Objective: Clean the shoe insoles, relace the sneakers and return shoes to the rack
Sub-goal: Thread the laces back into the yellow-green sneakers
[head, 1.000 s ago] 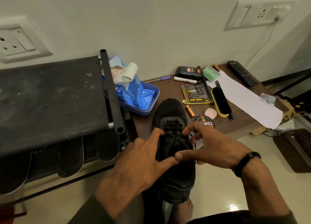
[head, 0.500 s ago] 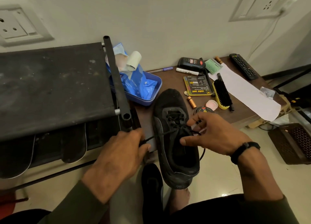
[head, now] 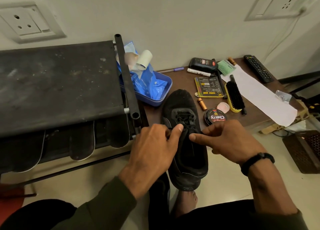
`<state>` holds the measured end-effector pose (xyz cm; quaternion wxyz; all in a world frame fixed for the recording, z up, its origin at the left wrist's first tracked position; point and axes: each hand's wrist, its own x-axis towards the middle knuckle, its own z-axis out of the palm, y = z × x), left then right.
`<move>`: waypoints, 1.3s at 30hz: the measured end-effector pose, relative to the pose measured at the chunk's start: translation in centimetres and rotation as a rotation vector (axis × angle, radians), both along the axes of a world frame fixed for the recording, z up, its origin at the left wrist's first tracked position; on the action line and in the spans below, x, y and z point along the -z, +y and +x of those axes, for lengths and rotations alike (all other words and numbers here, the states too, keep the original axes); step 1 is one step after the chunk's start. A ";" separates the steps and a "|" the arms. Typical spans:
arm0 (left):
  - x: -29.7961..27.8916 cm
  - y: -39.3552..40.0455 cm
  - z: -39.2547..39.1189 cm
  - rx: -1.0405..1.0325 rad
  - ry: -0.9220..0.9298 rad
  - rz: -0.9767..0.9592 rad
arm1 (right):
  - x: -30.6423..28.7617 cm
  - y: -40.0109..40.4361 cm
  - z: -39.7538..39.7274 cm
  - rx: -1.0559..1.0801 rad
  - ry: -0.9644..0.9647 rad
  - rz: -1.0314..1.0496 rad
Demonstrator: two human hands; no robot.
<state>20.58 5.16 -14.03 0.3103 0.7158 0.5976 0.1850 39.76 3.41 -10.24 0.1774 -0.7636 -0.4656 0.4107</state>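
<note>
A black sneaker (head: 181, 105) lies toe-away, half on the low brown table (head: 187, 81) and half over its front edge. Its black lace (head: 183, 120) runs through the upper eyelets. My left hand (head: 155, 146) pinches the lace at the shoe's left side, thumb on the tongue. My right hand (head: 225, 139) pinches the lace at the right side. A second black shoe (head: 161, 195) stands on the floor under my left wrist, mostly hidden. Several dark insoles (head: 83, 143) hang from the lower tier of the black shoe rack (head: 57, 84) on the left.
On the table stand a blue tray (head: 161, 91) of wipes, a polish tin (head: 215, 117), a yellow-backed brush (head: 233, 96), a battery (head: 202, 104), a booklet (head: 208, 89), a white sheet of paper (head: 259, 95) and a remote (head: 258, 69). A brown mat (head: 304, 150) lies on the floor at right.
Both hands pulled the lace ends outward half a second ago; now they have come back together over the shoe's tongue, still holding the lace.
</note>
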 end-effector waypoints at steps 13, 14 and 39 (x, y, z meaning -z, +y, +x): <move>1.0 1.1 2.6 -0.283 -0.616 -0.179 | 1.4 0.4 -0.5 0.056 -0.099 -0.155; 0.9 1.0 2.5 -0.290 -0.636 -0.187 | 1.8 0.6 -0.5 0.068 -0.136 -0.076; -2.0 0.9 1.2 -0.375 -0.972 -0.473 | -3.1 -1.9 0.8 0.925 0.925 0.632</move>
